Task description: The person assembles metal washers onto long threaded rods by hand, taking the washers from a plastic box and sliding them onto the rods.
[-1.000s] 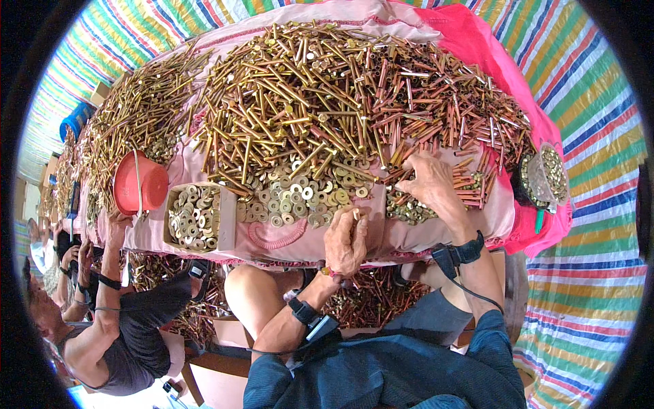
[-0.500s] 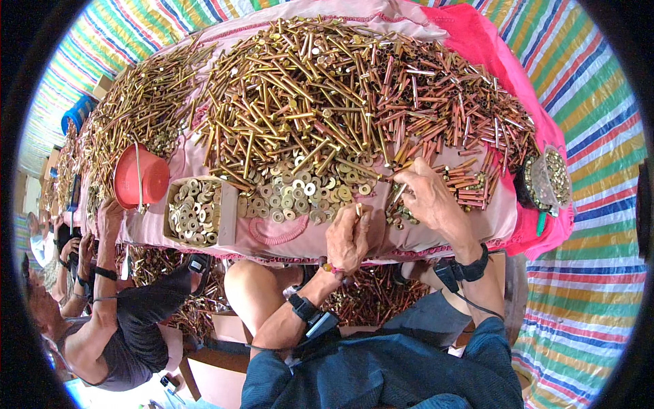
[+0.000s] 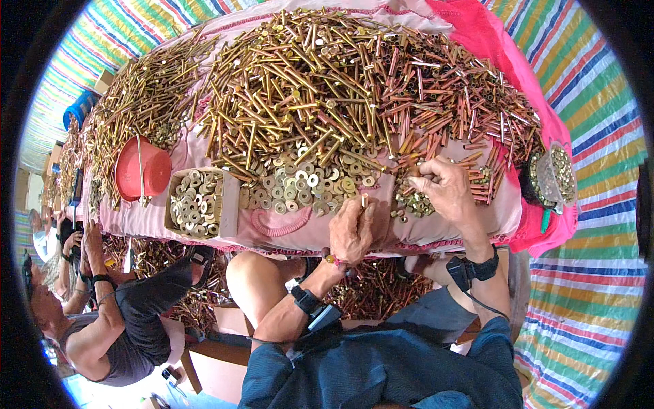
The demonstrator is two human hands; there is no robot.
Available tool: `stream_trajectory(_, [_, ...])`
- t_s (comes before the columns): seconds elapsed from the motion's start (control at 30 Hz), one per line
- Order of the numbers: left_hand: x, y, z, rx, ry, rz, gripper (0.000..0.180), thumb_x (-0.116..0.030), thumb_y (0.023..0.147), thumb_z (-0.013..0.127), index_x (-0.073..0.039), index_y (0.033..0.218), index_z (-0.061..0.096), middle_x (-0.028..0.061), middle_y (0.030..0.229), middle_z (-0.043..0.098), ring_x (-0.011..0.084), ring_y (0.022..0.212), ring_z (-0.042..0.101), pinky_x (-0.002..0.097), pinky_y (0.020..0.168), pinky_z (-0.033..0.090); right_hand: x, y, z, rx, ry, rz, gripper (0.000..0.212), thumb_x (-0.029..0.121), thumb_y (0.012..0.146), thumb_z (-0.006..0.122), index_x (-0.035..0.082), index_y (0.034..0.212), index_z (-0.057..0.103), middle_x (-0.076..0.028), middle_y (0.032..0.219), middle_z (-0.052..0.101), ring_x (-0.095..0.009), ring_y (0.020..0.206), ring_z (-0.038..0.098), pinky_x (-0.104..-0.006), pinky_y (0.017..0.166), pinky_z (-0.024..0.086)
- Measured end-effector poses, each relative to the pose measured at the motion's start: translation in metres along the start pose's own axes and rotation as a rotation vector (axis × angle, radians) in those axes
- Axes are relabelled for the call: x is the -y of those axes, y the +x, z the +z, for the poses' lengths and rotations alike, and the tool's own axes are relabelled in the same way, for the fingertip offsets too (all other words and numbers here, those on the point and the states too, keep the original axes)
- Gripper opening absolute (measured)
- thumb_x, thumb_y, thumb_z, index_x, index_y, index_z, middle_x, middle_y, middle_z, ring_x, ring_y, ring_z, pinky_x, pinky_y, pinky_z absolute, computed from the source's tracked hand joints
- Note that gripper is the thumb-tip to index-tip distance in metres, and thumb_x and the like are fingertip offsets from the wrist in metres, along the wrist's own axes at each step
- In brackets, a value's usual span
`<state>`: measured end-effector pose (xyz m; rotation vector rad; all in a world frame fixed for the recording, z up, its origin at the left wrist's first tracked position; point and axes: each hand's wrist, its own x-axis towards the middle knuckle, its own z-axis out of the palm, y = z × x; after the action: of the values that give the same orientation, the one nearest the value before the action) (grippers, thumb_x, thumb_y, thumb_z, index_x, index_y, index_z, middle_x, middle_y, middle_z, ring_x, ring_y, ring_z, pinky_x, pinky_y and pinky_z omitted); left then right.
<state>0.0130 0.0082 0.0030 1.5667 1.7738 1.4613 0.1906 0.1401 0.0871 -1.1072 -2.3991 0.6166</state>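
A pink cloth-covered table (image 3: 436, 228) carries a big heap of long brass bolts (image 3: 300, 88) and copper-coloured sleeves (image 3: 456, 102). Flat washers (image 3: 306, 184) lie loose at the heap's near edge. My left hand (image 3: 351, 228) is closed around a bolt (image 3: 363, 201) held upright at the table's front edge. My right hand (image 3: 446, 191) rests over a small pile of brass nuts (image 3: 412, 203), fingers pinched together on something small that I cannot make out.
A cardboard box of washers (image 3: 197, 202) and a red plastic bucket (image 3: 141, 170) stand at the left. A black bowl of small parts (image 3: 552, 177) sits at the right end. A seated person (image 3: 109, 320) works at lower left. More bolts lie under the table.
My right hand drew back from the sleeves toward the nut pile, then shifted slightly right. My left hand stayed closed on the bolt and rose a little. The neighbour's arm dropped from the table edge.
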Motion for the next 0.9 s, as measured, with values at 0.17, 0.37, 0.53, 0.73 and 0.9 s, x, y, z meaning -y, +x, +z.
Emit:
stream_trajectory(0.17, [0.006,-0.003,0.005,0.007,-0.065,-0.036,0.018,-0.008,0.093,0.062,-0.003,0.110,0.062,0.0178,0.091,0.065,0.0398,0.081,0.065,0.0432,0.069,0.052,0.028,0.000,0.012,0.072,0.726,0.254,0.019,0.018,0.092,0.072,-0.001,0.096,0.069,0.000,0.079,0.066,-0.005,0.070,0.057,-0.0242,0.060,0.047])
stream_trajectory(0.37, [0.011,-0.005,0.006,0.017,-0.040,0.040,0.022,-0.004,0.090,0.063,-0.003,0.112,0.062,0.0198,0.093,0.066,0.0411,0.082,0.066,0.0434,0.069,0.053,0.048,-0.001,0.037,0.093,0.676,0.073,0.018,0.016,0.088,0.074,-0.001,0.090,0.069,-0.005,0.081,0.067,-0.011,0.071,0.061,-0.0282,0.062,0.049])
stream_trajectory(0.53, [0.008,-0.004,0.004,-0.014,-0.117,0.080,0.023,0.002,0.088,0.059,-0.002,0.110,0.062,0.0208,0.091,0.066,0.0421,0.082,0.066,0.0405,0.070,0.053,0.053,-0.004,0.035,0.028,0.453,-0.068,0.021,0.016,0.085,0.075,-0.003,0.088,0.067,-0.011,0.078,0.063,-0.017,0.067,0.061,-0.0319,0.060,0.048])
stream_trajectory(0.73, [0.007,-0.004,0.003,0.008,-0.096,0.039,0.027,0.004,0.086,0.058,-0.002,0.112,0.062,0.0210,0.092,0.066,0.0428,0.083,0.067,0.0405,0.072,0.054,0.051,-0.008,0.039,-0.007,0.666,0.030,0.017,0.013,0.087,0.074,-0.003,0.088,0.068,-0.007,0.081,0.066,-0.014,0.071,0.061,-0.0286,0.064,0.050])
stream_trajectory(0.9, [0.013,-0.007,0.003,0.018,-0.107,0.048,0.030,0.003,0.088,0.057,-0.002,0.116,0.062,0.0208,0.092,0.067,0.0412,0.084,0.068,0.0403,0.072,0.054,0.045,-0.007,0.046,0.076,0.727,0.040,0.017,0.012,0.086,0.074,-0.004,0.088,0.068,-0.008,0.083,0.066,-0.017,0.072,0.063,-0.0297,0.066,0.051])
